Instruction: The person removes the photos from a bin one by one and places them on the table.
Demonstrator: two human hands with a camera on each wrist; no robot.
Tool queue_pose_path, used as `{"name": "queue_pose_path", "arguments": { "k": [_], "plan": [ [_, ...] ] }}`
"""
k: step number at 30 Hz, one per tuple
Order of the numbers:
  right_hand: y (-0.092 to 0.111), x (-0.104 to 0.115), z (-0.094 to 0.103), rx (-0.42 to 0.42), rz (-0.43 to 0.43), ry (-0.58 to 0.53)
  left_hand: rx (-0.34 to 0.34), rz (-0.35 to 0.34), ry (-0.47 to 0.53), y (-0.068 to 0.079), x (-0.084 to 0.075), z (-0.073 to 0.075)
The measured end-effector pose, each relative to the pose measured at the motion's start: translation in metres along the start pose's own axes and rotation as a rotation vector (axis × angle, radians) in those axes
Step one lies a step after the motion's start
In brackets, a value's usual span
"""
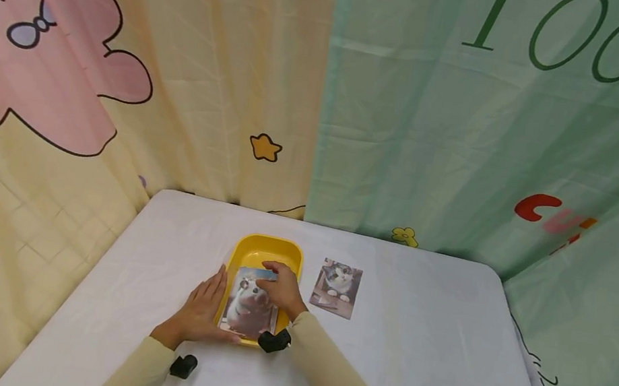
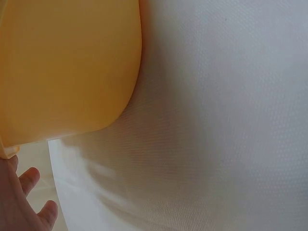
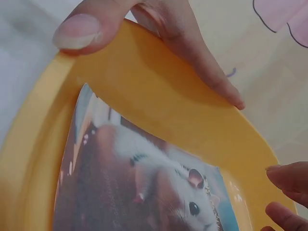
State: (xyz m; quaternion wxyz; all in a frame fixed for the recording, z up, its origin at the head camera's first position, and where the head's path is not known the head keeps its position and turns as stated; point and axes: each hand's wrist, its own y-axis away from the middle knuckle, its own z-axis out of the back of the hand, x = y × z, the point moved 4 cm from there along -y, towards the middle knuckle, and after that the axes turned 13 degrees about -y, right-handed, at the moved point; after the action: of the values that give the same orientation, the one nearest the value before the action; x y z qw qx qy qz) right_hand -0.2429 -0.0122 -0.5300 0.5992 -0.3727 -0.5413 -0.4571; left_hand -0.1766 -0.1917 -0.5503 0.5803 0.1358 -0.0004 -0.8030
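My left hand point(image 1: 197, 312) lies along the left side of a yellow tray point(image 1: 289, 251), fingers stretched out and thumb across the near rim; in the right wrist view its thumb point(image 3: 79, 33) rests on that rim. Inside the tray sits a picture card point(image 1: 248, 316) showing a white, mouse-like animal. Over the card's upper right part is my right hand point(image 1: 284, 290), thumb and forefinger spread apart. Its fingertips point(image 3: 285, 180) appear beyond the card's edge in the right wrist view; whether any finger touches the card is hard to tell.
To the right of the tray, a second picture card point(image 1: 338, 288) with a cat on it lies flat on the white table point(image 1: 431, 350). Behind the table hang printed curtains point(image 1: 429, 138). Each wrist carries a small black device point(image 1: 184, 367).
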Motion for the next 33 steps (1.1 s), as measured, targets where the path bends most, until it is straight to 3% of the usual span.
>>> {"name": "queue_pose_path", "arguments": {
  "k": [9,14,19,27,33],
  "plan": [
    [-0.006,-0.012,-0.014,-0.066,-0.063,0.105,-0.012,0.001,-0.011,0.0,0.001,-0.001],
    [-0.007,-0.013,-0.017,-0.107,-0.06,0.244,-0.034,-0.022,-0.008,0.0,0.001,0.0],
    [-0.007,-0.016,-0.021,-0.109,-0.055,0.349,-0.016,-0.028,-0.009,0.001,0.001,0.0],
    [-0.006,-0.014,-0.018,-0.135,-0.036,0.085,0.008,-0.005,0.0,0.0,0.002,-0.002],
    [-0.003,-0.011,-0.016,-0.163,-0.032,0.099,-0.009,-0.016,0.003,0.0,0.002,-0.001]
  ]
}}
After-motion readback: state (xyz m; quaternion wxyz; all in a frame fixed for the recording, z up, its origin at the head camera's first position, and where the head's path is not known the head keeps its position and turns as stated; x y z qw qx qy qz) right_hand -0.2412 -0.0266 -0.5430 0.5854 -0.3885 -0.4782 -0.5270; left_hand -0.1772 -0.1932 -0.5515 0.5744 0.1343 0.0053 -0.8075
